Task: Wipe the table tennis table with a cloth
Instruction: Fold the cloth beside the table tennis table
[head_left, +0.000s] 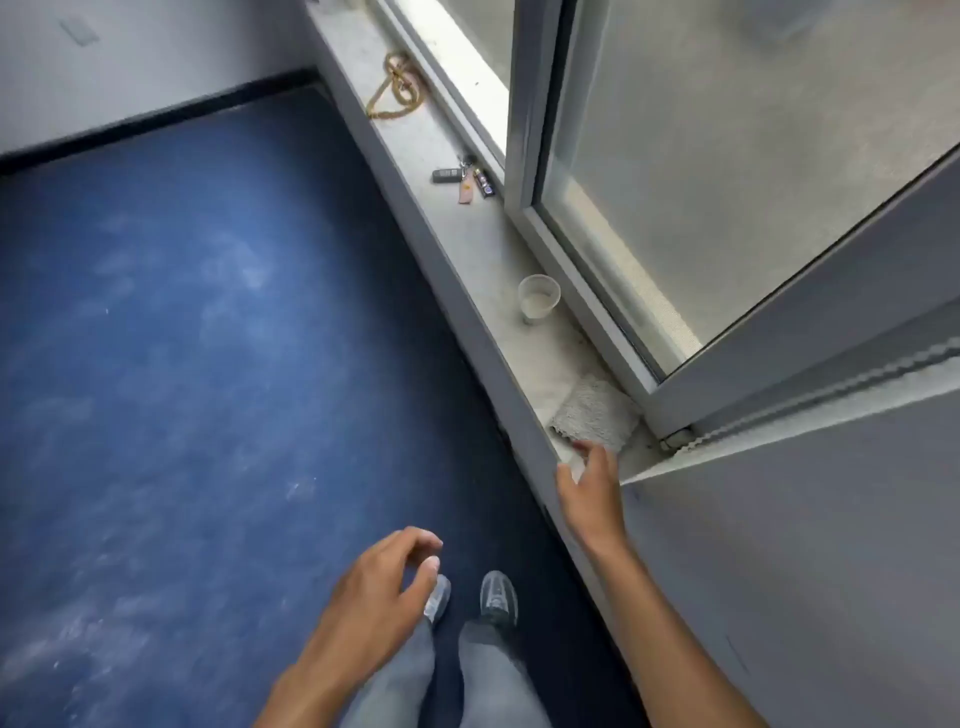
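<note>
cloth (597, 413) near edge under right hand (591, 488), keys (464, 178) blurred

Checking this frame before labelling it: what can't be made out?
Table tennis table: outside the head view.
Cloth: near edge hidden by the right hand; whether its fingers grip it is unclear.
Key bunch on the sill: too small for detail.
Cup: contents blurred.

Single view only. The head-worn wide-angle camera looked steeply down from standing height. It faced along the windowsill (467, 244), which ran diagonally up the frame. Blue floor (182, 312) lay to the left and the open window sash (727, 182) to the right. The left hand (379, 582) and right hand (589, 488) showed low in frame, near the lens.
</note>
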